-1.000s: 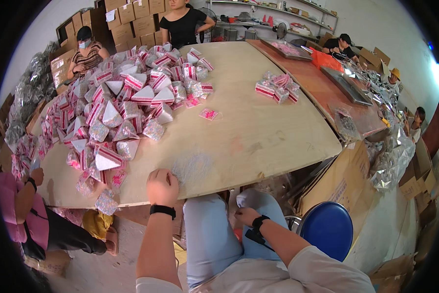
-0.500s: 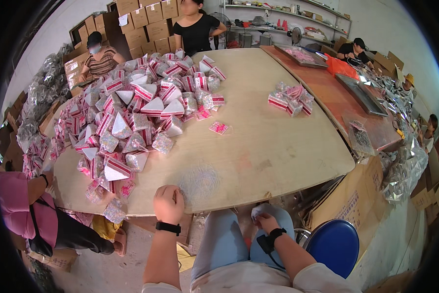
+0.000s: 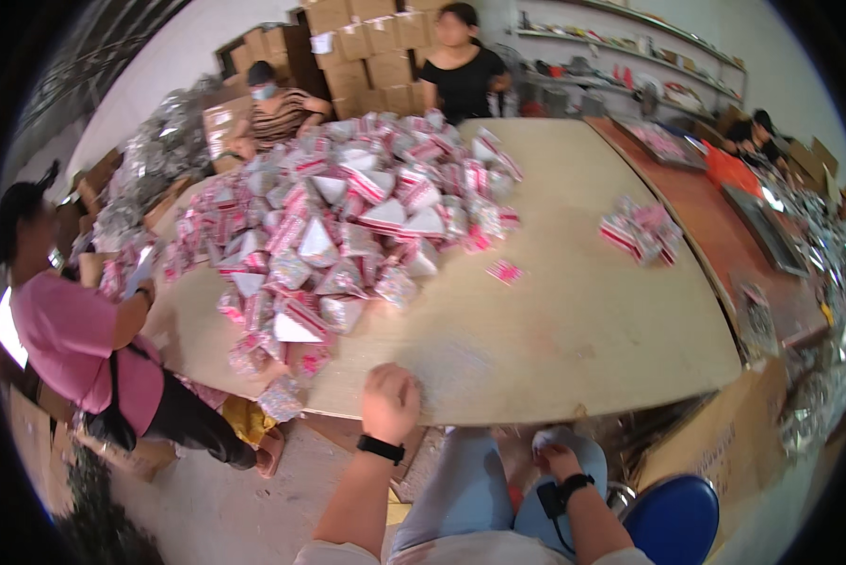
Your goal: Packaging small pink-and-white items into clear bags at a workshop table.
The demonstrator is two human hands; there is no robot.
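My left hand point(image 3: 391, 400) rests as a loose fist on the near edge of the pale wooden table point(image 3: 555, 348), with nothing visible in it. Down on my thigh, below the table edge, my right hand point(image 3: 557, 460) has its fingers curled beside a small pale item point(image 3: 543, 438), too blurred to name. Left of my fist begins a large heap of wedge-shaped packages point(image 3: 385, 215), pink and white in shiny clear film. One wrapped package point(image 3: 281, 399) sits at the table's front edge. A flat pink-and-white packet point(image 3: 505, 272) lies alone farther back.
A smaller cluster of wedge packages point(image 3: 642, 231) sits at right, before a reddish table point(image 3: 715, 212) with metal trays. A blue stool point(image 3: 673, 518) stands at my right. One person in pink point(image 3: 89, 320) stands at left; others are across the table. Stacked cartons point(image 3: 376, 61) fill the back.
My view has swung left, so the scene sits farther right. The person in pink now shows more fully, holding something white. My hands keep about the same places.
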